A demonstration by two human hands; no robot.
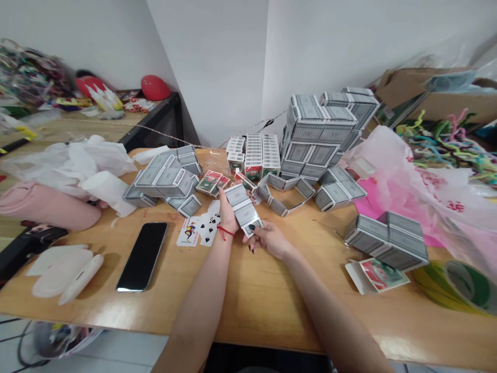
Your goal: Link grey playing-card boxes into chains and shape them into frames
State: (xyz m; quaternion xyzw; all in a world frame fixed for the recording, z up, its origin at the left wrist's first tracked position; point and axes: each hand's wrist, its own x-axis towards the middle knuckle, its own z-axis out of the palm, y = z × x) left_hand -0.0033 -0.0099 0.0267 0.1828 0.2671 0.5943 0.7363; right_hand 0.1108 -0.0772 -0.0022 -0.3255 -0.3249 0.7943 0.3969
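A strip of grey-backed playing cards [243, 203] lies across my left hand [228, 212], backs upward, the thumb along its left edge. My right hand [269, 239] pinches the strip's lower end, its thumb on the nearest card. Whether the cards are joined or only overlap, I cannot tell. Left of my wrist, face-up cards [209, 224] and a joker card [189, 231] rest on the table. Just beyond my hands lie red and green card boxes [213, 183] and a ring of folded cards [285, 194].
Behind stand rows of card boxes [254, 150] and a tall stack of card-built blocks [310, 134]. Another card structure [166, 176] is at left, a smaller one [388, 238] at right. A phone [142, 256], a tape roll [458, 285] and a pink plastic bag [423, 176] flank the work area.
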